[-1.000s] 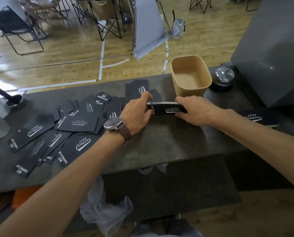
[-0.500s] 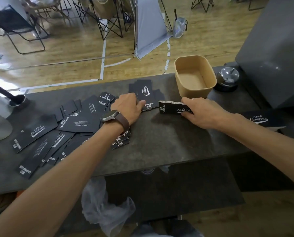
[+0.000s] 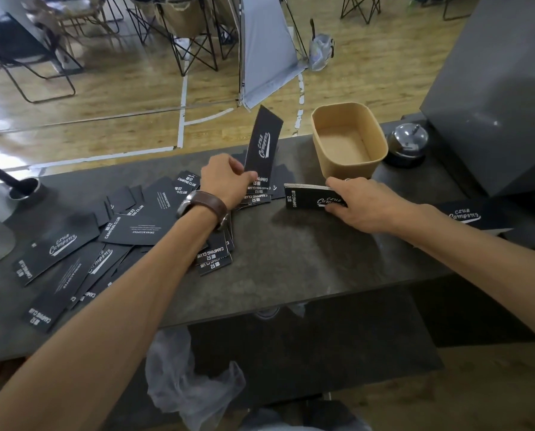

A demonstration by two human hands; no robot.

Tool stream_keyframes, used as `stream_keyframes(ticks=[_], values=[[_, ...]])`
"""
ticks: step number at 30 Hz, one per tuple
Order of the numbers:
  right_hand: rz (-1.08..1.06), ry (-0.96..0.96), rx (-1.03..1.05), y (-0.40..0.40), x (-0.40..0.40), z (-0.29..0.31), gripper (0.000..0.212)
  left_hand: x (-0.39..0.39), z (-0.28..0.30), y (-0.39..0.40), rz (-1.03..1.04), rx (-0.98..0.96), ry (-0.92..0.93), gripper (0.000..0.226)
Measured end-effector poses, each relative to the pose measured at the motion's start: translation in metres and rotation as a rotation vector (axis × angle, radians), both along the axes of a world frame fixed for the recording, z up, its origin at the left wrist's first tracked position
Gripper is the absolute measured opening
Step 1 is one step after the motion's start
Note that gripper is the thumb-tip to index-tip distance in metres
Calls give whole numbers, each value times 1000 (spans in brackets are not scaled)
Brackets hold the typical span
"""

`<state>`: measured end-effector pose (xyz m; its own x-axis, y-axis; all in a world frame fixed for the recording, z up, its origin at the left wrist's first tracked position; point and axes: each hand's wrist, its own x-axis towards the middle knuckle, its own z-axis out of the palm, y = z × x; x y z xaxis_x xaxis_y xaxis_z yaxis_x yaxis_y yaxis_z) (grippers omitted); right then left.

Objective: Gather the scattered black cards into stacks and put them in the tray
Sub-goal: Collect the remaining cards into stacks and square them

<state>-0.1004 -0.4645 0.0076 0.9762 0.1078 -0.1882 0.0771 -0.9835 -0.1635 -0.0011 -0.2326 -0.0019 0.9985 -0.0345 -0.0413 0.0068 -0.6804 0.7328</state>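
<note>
A: Change since half a second ago? The left hand [image 3: 228,178] lay flat on the pile then; now it has raised one card [image 3: 263,144] on end, left of the tray [image 3: 322,150].

B: Writing on that card?

A: "Camping Club" in white script, running up its length. The scattered cards [image 3: 129,231] left of the tray read "CAMPING CLUB" in block capitals; a few backs say "DRINK&COFFEE" over lines too small to read.

B: And the hands?

A: The left pinches the raised card's lower end between thumb and curled fingers, over the cards nearest the tray. It wears a watch [image 3: 204,206] on a brown strap. The right hand [image 3: 365,206] grips the stack [image 3: 306,197] by its right end, thumb on top, just in front of the tray; the stack rests on the counter [image 3: 291,259], as before.

B: The stack's top?

A: Both marks, script and capitals.

B: Inside the tray?

A: Bare brown bottom. A bell [image 3: 407,144] stands right of the tray, and one more card [image 3: 468,214] lies further right, in front of it.
</note>
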Motion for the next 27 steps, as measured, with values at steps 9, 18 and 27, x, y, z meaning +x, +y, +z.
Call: stream_keyframes(ticks=[9,18,27], values=[[-31,66,74,0,4,6,16,-24,13,43,-470,-31,-289,9],[31,64,32,2,-4,8,29,-50,-15,-14,-540,116,-486,14],[43,-36,-20,1,-6,6,17,-6,-18,3,-102,516,-164,52]])
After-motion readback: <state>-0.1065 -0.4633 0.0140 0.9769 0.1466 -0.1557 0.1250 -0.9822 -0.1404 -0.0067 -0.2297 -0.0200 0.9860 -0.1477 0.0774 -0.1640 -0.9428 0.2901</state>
